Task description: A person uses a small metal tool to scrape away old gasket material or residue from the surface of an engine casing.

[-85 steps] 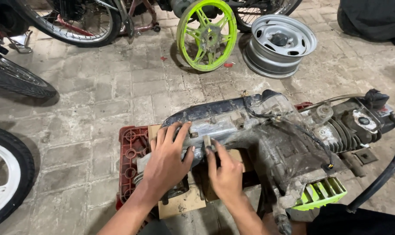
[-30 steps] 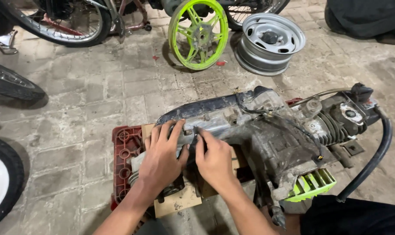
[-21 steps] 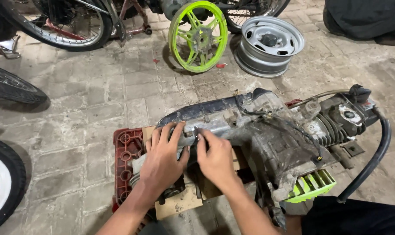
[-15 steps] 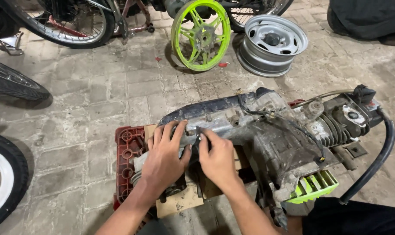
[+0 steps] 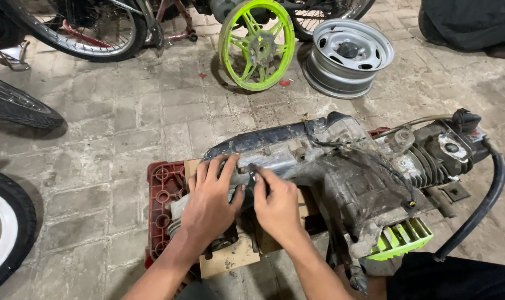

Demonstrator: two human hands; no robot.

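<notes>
A scooter engine unit (image 5: 341, 172), dirty grey with a long dark transmission cover along its upper edge, lies on its side across a red plastic crate (image 5: 160, 205) and a piece of brown cardboard (image 5: 230, 258) on a block-paved floor (image 5: 113, 139). The finned cylinder (image 5: 427, 164) sits at the right end of the unit, with a black hose (image 5: 486, 200) curving down from it. A bright green finned part (image 5: 402, 239) projects beneath the engine on the near side.

The left hand (image 5: 208, 203) lies palm down on the left end of the engine casing, fingers spread and reaching forward onto the cover edge; it grips nothing visible. The right hand (image 5: 277, 203) rests just beside it, touching the casing, with thumb and forefinger drawn together at a small point on the cover. Whether a fastener or small tool is pinched there cannot be made out; the spot is too small and partly hidden by the fingers. The two hands are close, nearly touching at the thumbs.

Beyond the engine, on the floor: a lime-green cast wheel (image 5: 256, 44) stands upright, and a grey steel wheel rim (image 5: 349, 55) leans just to its right. A spoked motorcycle wheel (image 5: 80, 28) occupies the upper left. Two black tyres enter from the left edge, one with plain tread (image 5: 19, 108), one on a white rim (image 5: 5, 233). A dark cloth bundle (image 5: 469, 25) lies at the upper right, well apart from the work.
</notes>
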